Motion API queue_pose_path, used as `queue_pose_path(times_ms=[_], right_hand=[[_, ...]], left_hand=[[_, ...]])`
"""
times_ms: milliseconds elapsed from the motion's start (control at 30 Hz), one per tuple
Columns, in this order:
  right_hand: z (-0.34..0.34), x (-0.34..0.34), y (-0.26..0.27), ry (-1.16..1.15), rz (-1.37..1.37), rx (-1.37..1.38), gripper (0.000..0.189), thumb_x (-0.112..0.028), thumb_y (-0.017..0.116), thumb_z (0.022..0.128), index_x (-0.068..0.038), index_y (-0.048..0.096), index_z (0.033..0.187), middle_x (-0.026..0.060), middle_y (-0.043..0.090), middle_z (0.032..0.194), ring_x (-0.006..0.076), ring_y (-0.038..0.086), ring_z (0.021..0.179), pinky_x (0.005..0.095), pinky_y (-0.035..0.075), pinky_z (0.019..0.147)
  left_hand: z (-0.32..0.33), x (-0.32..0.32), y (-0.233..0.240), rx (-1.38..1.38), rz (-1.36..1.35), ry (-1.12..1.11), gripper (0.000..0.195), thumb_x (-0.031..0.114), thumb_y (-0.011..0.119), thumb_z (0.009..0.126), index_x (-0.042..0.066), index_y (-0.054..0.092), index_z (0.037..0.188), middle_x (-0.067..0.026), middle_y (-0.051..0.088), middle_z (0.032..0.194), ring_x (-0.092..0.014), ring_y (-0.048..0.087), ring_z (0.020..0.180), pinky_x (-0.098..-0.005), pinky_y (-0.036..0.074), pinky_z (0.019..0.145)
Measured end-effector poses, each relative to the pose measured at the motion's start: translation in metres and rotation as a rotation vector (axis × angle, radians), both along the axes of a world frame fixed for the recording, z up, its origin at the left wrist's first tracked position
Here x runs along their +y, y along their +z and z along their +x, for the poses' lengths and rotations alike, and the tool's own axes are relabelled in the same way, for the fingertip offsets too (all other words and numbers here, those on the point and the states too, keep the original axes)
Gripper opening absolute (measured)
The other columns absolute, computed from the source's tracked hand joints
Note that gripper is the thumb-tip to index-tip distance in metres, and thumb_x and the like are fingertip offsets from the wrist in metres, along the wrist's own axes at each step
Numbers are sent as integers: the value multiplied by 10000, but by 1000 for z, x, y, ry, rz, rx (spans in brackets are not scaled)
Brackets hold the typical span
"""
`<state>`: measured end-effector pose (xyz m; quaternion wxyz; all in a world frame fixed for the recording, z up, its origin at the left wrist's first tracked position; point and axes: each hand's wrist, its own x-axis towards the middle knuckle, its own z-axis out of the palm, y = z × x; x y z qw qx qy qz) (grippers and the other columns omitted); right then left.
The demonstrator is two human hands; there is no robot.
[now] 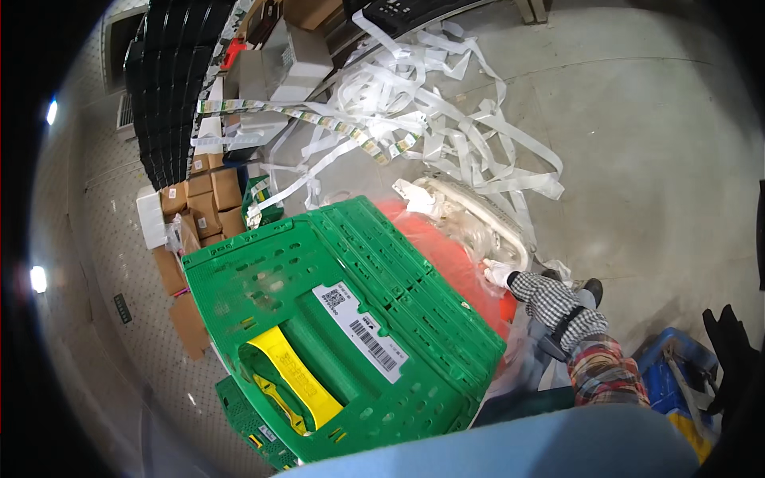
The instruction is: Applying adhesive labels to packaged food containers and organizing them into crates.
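Observation:
My right hand (pixel 497 275), in a white glove, reaches in from the lower right. Its fingers touch clear plastic film over a bright red-orange item (pixel 433 245), beside the rim of an off-white oblong object (pixel 487 215). Whether they grip the film is not clear. My left hand is out of view. A large green perforated plastic crate (pixel 278 263) fills the middle, overlapping part of the red-orange item. It has a yellow handle (pixel 299 379) and a white barcode label (pixel 361 334).
Tangled white strips (pixel 412 101) and a printed label strip (pixel 334 124) cover the floor beyond. Brown cartons (pixel 203 209) and stacked black trays (pixel 173 77) stand at left. A blue container (pixel 663 376) is at lower right, beside a dark finger-shaped object (pixel 732 358). Light-blue material (pixel 490 445) blocks the bottom.

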<state>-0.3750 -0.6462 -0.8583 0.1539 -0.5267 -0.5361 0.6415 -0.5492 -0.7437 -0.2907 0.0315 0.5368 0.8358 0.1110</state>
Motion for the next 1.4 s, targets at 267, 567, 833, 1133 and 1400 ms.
queue_pose_path(times_ms=[267, 567, 833, 1133, 1400], right_hand=[[7, 83, 17, 253, 70, -446, 249, -265, 538, 784, -86, 694, 861, 202, 648, 909, 298, 646, 821, 413, 515, 663], [-28, 211, 91, 359, 514, -306, 399, -225, 468, 858, -152, 457, 1250, 132, 571, 1108, 239, 546, 1058, 421, 329, 987], [142, 144, 286, -713, 345, 376, 326, -82, 506, 856, 21, 494, 1165, 104, 576, 1091, 185, 519, 1036, 289, 409, 899], [162, 5, 651, -356, -462, 1424, 432, -188, 618, 830, -50, 471, 1213, 53, 569, 1090, 175, 544, 1038, 312, 454, 884], [199, 38, 631, -643, 362, 633, 202, -69, 457, 869, -26, 590, 1014, 81, 609, 965, 183, 573, 931, 297, 449, 817]], left_hand=[[2, -2, -2, 3, 3, 15, 476, 152, 471, 861, -68, 389, 1275, -196, 469, 1255, -275, 452, 1166, -379, 305, 1023], [1, -12, 11, -48, -6, 19, 493, 169, 481, 865, -69, 377, 1284, -200, 461, 1266, -280, 448, 1175, -382, 306, 1024], [33, 7, 61, -326, 208, -129, 509, 184, 489, 869, -70, 366, 1292, -204, 454, 1276, -285, 444, 1182, -385, 308, 1025], [217, 99, 156, -1453, 110, -527, 703, 51, 571, 792, -11, 200, 1387, -120, 273, 1423, -194, 315, 1280, -319, 275, 1039], [308, 148, 71, -2062, 423, 128, 247, 177, 453, 925, -27, 526, 1044, -103, 605, 897, -183, 609, 749, -298, 496, 615]])
